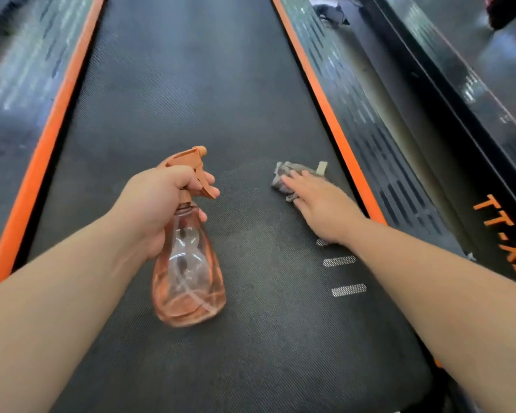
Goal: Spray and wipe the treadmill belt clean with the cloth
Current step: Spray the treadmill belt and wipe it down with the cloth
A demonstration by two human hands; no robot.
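Orange "TT-X" marks the treadmill side frame point(486, 186).

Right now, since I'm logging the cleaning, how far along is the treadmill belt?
Partly done, it seems: a hazy, wiped-looking patch shows on the belt in its near half. In hand: the left hand grips the spray bottle, and the right hand presses the cloth flat near the orange edge. Left: probably the far stretch of belt.

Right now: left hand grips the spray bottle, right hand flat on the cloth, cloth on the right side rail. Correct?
No. In the head view the cloth lies on the belt, just inside the orange strip, not on the rail. The rest holds: left hand grips the spray bottle, right hand flat on the cloth.
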